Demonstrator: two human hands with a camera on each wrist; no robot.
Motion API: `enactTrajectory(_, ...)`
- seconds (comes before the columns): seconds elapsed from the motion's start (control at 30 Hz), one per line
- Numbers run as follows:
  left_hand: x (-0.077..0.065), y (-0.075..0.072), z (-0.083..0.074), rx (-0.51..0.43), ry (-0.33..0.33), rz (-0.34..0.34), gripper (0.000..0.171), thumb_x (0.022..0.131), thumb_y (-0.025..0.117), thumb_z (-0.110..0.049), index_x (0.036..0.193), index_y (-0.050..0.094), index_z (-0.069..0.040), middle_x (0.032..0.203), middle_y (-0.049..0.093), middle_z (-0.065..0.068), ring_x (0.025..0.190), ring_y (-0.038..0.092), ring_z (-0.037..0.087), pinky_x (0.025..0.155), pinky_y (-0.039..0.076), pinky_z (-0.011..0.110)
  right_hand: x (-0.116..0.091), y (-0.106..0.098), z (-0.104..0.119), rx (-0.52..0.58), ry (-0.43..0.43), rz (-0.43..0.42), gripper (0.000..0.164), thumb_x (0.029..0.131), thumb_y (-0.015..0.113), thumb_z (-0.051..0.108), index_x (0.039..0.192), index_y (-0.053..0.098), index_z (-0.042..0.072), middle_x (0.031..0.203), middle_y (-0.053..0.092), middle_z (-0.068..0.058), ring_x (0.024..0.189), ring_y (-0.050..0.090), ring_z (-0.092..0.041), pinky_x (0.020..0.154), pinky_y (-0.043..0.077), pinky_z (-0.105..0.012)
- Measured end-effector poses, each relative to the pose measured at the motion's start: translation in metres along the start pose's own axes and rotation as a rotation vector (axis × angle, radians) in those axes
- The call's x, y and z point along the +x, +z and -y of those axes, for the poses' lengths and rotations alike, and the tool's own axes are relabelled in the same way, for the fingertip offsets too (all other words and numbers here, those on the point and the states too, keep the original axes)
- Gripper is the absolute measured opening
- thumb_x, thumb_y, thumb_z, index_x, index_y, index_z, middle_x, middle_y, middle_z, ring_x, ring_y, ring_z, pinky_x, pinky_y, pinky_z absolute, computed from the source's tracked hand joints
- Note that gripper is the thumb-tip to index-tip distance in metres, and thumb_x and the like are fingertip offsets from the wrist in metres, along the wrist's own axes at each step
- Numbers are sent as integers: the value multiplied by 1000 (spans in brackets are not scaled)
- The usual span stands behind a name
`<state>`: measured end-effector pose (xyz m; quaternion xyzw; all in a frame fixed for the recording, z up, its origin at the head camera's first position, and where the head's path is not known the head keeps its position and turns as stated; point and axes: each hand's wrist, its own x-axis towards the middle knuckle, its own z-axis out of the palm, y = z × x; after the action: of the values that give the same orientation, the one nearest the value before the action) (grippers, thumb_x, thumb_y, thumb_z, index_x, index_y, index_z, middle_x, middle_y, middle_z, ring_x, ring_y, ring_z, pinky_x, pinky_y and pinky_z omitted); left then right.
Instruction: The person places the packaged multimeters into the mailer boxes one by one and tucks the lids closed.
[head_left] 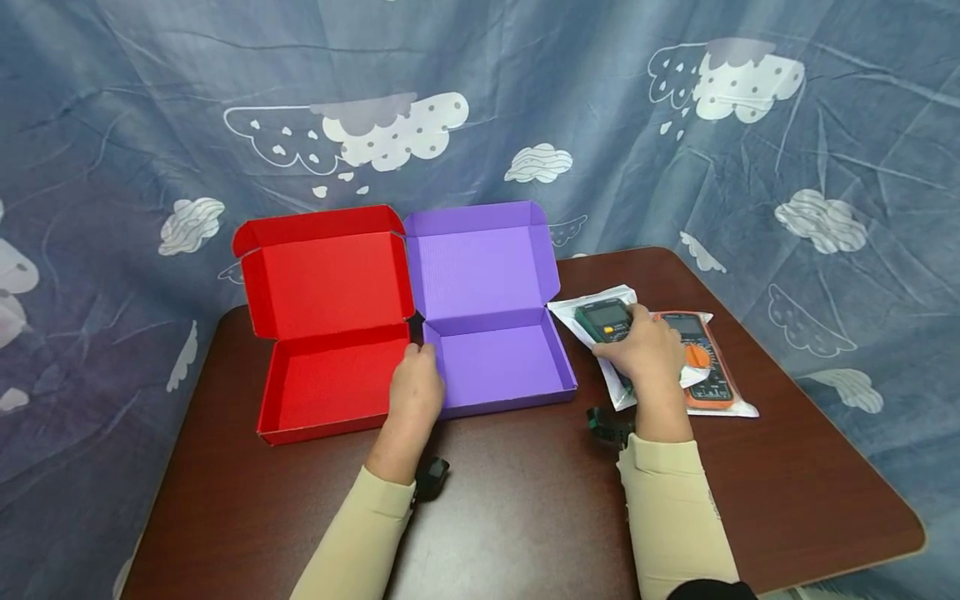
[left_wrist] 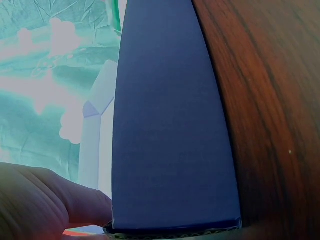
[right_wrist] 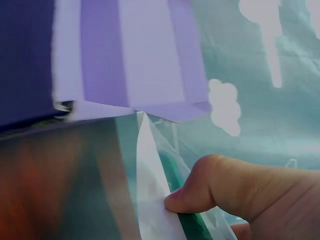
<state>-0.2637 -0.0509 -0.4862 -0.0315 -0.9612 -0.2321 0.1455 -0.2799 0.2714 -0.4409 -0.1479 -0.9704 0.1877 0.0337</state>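
At the left front corner of the open purple box (head_left: 498,362), my left hand (head_left: 417,383) grips the side wall. The left wrist view has the thumb (left_wrist: 85,202) against that wall beside the box's front panel (left_wrist: 170,120); the other fingers are mostly hidden. My right hand (head_left: 651,350) holds a green multimeter (head_left: 604,317) in a clear and white plastic bag (head_left: 624,293), right of the purple box. Its thumb (right_wrist: 192,192) presses on the bag's edge in the right wrist view, with the green casing (right_wrist: 172,172) showing through.
An open red box (head_left: 322,387) stands left of the purple one, both lids raised toward the curtain (head_left: 480,50). Partly behind my right hand, an orange multimeter (head_left: 712,367) lies bagged on the brown table (head_left: 510,492). The table's right edge slopes away beyond it.
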Motion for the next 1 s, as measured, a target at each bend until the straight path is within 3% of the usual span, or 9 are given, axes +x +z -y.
enactTrajectory(0.27,1,1,1,-6,-3,4,11,90,57,6,97,66,5,96,60,24,75,68,46,68,57,55,-9,-21,-5,28,-88,-2,100,77,81,41,155,32,1,129,49,-40,112,46,-58,87,38,-69)
enactTrajectory(0.5,2,3,2,2,-10,10,12,91,57,6,98,66,5,97,60,23,75,68,45,67,57,54,-16,-31,-4,71,-210,-11,99,75,85,33,154,34,2,125,52,-33,111,47,-50,89,34,-67)
enactTrajectory(0.77,1,2,1,5,-4,6,14,89,59,6,100,67,5,96,60,23,75,68,45,67,57,54,-21,-31,8,92,-350,58,98,71,86,23,153,36,3,127,53,-28,111,47,-46,88,33,-60)
enactTrajectory(1.0,1,2,1,4,-3,7,13,89,59,6,100,66,5,97,60,23,76,68,46,68,57,54,-22,-23,21,100,-483,94,100,66,86,17,152,38,1,138,53,-26,117,47,-42,105,27,-61)
